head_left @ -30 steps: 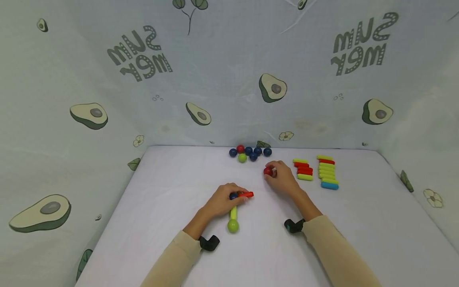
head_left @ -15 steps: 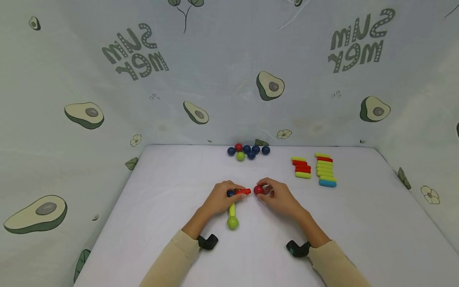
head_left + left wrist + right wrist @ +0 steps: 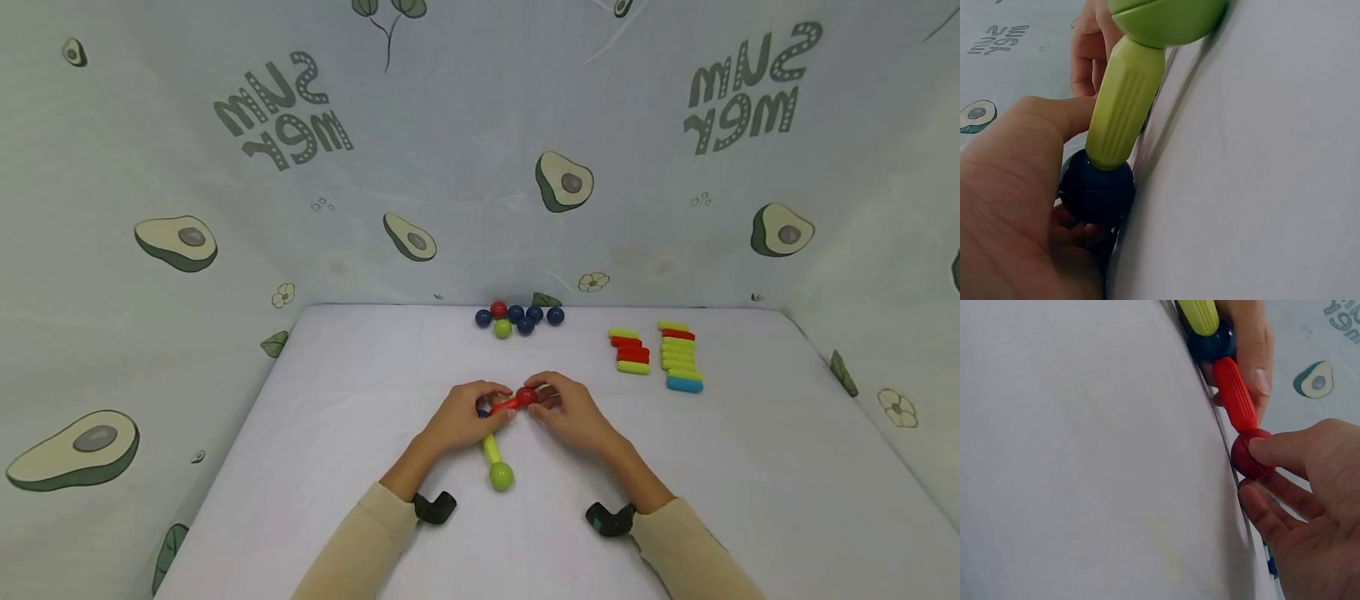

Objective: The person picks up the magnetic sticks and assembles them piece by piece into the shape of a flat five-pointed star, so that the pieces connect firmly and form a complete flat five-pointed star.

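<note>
My left hand (image 3: 459, 417) grips a red toy building stick (image 3: 1235, 395) and the dark blue ball (image 3: 1097, 192) at its near end. From that blue ball a yellow-green stick (image 3: 1125, 103) runs toward the body, ending in a green ball (image 3: 501, 477). Thumb and fingers of my right hand (image 3: 576, 414) pinch a red ball (image 3: 1251, 454), which sits against the red stick's free end. In the head view, the left fingers partly cover the blue ball. Both hands are low over the white table (image 3: 360, 375).
Several loose balls, mostly dark blue (image 3: 555, 316), lie near the table's back edge. To the right are two columns of sticks: a shorter red and yellow-green one (image 3: 633, 355), and a longer one with a blue stick (image 3: 684, 385) in front. A printed cloth (image 3: 465, 167) hangs behind.
My right hand has brought the red ball leftward and nearer, up to the red stick's end. The green ball end of the assembly has swung slightly right; the left hand keeps its place.
</note>
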{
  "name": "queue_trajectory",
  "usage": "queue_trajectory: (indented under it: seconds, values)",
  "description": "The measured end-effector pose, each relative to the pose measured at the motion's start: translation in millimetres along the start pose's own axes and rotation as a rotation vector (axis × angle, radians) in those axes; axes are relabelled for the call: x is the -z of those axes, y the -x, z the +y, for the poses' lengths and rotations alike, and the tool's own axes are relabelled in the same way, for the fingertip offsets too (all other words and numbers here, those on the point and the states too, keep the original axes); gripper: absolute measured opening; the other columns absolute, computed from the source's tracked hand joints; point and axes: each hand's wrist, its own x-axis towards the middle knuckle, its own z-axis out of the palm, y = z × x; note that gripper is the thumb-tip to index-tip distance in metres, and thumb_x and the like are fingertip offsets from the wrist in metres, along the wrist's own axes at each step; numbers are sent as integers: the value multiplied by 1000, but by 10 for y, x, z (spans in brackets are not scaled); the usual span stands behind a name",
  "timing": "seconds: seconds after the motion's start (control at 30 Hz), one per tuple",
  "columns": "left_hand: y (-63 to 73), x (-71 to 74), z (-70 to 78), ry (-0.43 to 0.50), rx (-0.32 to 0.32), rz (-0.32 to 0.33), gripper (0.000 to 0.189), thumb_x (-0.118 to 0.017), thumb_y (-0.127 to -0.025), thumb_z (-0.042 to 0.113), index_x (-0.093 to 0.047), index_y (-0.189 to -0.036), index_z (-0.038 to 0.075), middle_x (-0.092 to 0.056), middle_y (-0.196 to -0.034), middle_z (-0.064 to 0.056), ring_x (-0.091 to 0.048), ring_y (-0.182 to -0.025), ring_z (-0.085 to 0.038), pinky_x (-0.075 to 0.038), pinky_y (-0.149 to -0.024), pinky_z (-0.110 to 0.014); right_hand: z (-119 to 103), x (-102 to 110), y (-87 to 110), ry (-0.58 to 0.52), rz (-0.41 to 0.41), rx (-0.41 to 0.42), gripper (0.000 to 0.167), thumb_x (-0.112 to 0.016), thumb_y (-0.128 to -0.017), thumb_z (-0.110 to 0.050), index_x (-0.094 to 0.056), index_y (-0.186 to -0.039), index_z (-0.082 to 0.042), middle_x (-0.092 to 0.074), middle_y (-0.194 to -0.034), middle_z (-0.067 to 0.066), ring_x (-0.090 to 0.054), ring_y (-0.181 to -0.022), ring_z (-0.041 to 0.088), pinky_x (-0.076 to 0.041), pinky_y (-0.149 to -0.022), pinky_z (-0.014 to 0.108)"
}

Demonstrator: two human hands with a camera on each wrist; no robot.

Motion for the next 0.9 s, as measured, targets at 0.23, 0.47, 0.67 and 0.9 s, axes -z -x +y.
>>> queue_trajectory:
  seconds: [0.23,0.47,0.67,0.9]
  values:
    - [-12,10,16,3,16,19,43,-74,-93,39,-70,-131,18,-66,-97,8,-49,-69,-6,-39,-58,-20,-1,-73,-45,-46,-23,50,35,-71,-94,-2,-63,-127,-9,-70,-123,9,-70,-108,22,-57,-97,40]
    - [-5,34,58,-32,21,9,35,-73,-92,29,-72,-126,21,-69,-98,8,-51,-66,-6,-42,-58,-21,33,69,-25,-19,15,-31,35,-70,-97,-7,-62,-131,-11,-69,-125,7,-67,-111,23,-55,-101,44]
    - [14,38,95,-80,47,-11,36,-73,-90,30,-72,-126,28,-67,-94,12,-51,-64,-6,-42,-59,-22,243,509,61,106,147,-144,33,-65,-100,-13,-61,-133,-11,-66,-127,10,-61,-113,29,-55,-99,49]
    - [29,30,93,-93,28,25,28,-74,-91,34,-73,-118,25,-68,-93,9,-57,-78,-7,-47,-69,-24,472,934,206,313,248,-184,39,-64,-99,-9,-57,-136,1,-57,-137,26,-48,-130,45,-45,-108,63]
